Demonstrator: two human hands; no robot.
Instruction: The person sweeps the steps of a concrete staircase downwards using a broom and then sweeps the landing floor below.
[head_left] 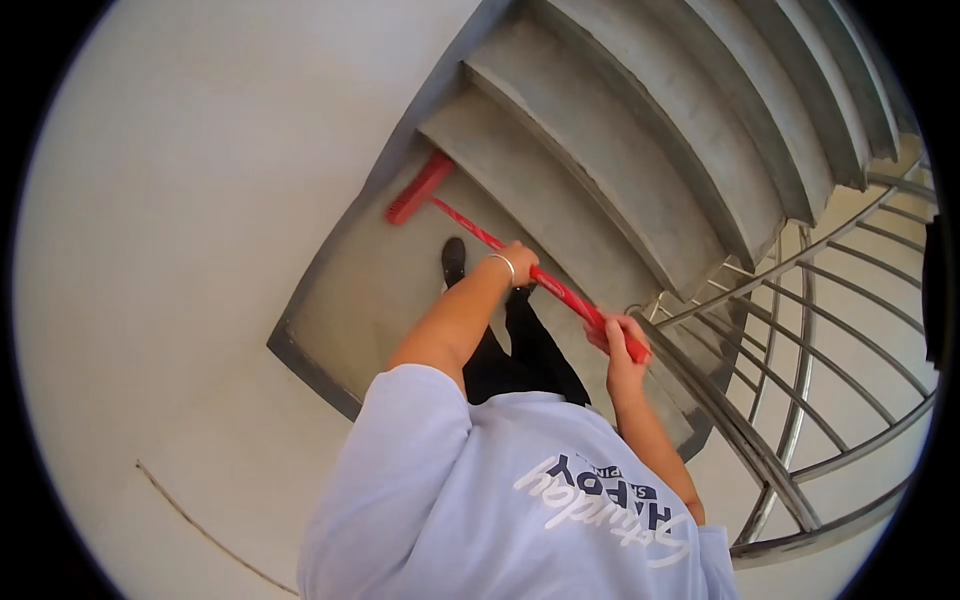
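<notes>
A red broom slants across the view, its bristled head (420, 188) down on the grey landing, close to the wall and the lowest step. Partway along the red handle (566, 294) is my left hand (517, 262), closed around it, with a light bracelet on the wrist. My right hand (622, 345) grips the same handle near its upper end, fingers wrapped over it. The tip of the handle sticks out just past this hand. Part of the thin shaft is hidden behind my left hand.
Several concrete steps (600, 150) curve up to the right. A metal railing (790, 400) runs along the right side. The pale wall (200, 250) with a dark base strip (310, 375) bounds the landing on the left. My dark shoe (454, 258) stands near the broom.
</notes>
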